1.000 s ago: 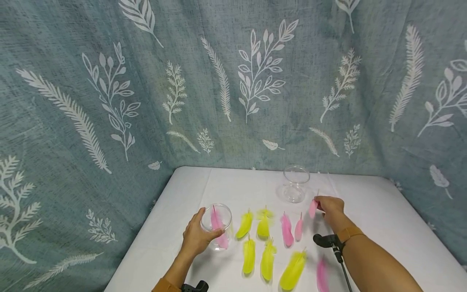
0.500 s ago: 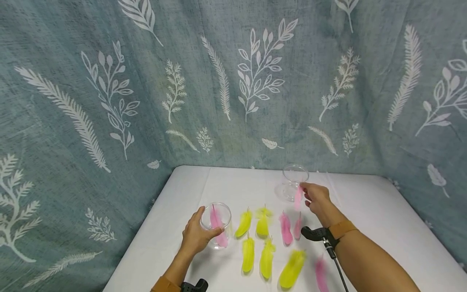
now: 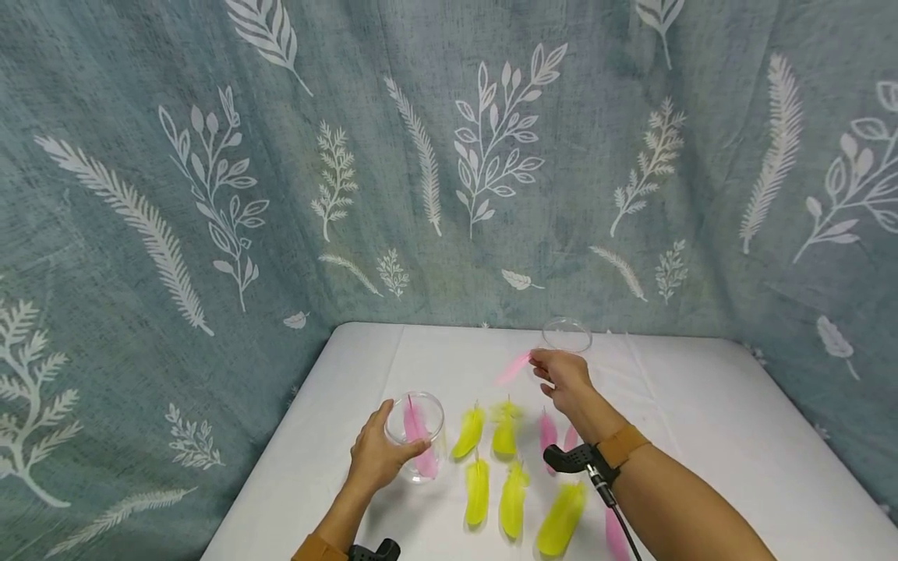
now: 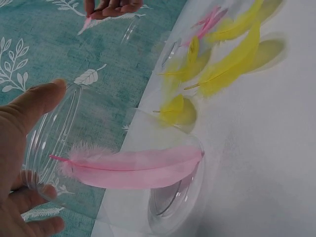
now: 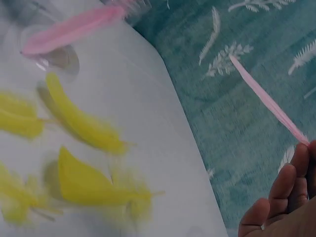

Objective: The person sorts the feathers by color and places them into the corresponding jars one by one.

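My left hand point(image 3: 382, 450) grips a clear plastic jar point(image 3: 441, 413) by its upper part, thumb on one side and fingers on the other. A single pink feather point(image 4: 133, 169) stands inside that jar, its quill toward the mouth. My right hand point(image 3: 567, 380) pinches another pink feather point(image 3: 514, 368) by one end, and the feather points left, above the table. In the right wrist view the held feather point(image 5: 270, 103) shows against the curtain. Behind the right hand is the rim of a second clear jar point(image 3: 589, 340); the hand hides its lower part.
Several yellow feathers point(image 3: 477, 492) lie in rows on the white table point(image 3: 358, 366) between the hands. Pink feathers point(image 3: 548, 430) lie right of them, partly covered by the right wrist's camera and arm. A patterned teal curtain point(image 3: 435, 273) hangs behind and at both sides.
My right hand has moved left with the pink feather, passing in front of the rear jar. The feather has swung from hanging down to pointing left. My left hand and its jar stay put.
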Demonstrator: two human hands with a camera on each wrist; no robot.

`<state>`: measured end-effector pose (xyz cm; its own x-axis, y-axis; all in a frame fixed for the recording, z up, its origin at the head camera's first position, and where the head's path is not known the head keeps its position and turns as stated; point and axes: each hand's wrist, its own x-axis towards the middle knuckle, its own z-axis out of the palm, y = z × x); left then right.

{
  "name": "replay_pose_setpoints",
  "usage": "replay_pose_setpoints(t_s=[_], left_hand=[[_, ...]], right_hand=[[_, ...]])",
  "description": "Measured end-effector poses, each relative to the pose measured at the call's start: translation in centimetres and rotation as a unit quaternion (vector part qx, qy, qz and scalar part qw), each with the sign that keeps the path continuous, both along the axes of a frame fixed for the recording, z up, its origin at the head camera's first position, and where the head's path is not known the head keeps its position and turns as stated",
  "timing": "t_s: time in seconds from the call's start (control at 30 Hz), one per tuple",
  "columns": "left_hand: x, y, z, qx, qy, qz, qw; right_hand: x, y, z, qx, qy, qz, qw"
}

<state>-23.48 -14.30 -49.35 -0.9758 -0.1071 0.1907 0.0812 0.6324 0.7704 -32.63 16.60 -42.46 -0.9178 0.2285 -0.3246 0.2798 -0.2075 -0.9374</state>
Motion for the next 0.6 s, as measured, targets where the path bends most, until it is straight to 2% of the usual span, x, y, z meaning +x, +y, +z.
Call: replay_pose_setpoints(t_s=[0.3, 0.6], left_hand=[[0.0, 0.0, 0.0, -0.001, 0.001, -0.002, 1.0000], [0.0, 0.0, 0.1, -0.004, -0.002, -0.002, 1.0000]], right_hand=[[1.0, -4.8, 1.5, -0.002, 0.027, 0.020, 0.999], [1.8, -7.5, 1.6, 0.006, 0.043, 0.034, 0.998]])
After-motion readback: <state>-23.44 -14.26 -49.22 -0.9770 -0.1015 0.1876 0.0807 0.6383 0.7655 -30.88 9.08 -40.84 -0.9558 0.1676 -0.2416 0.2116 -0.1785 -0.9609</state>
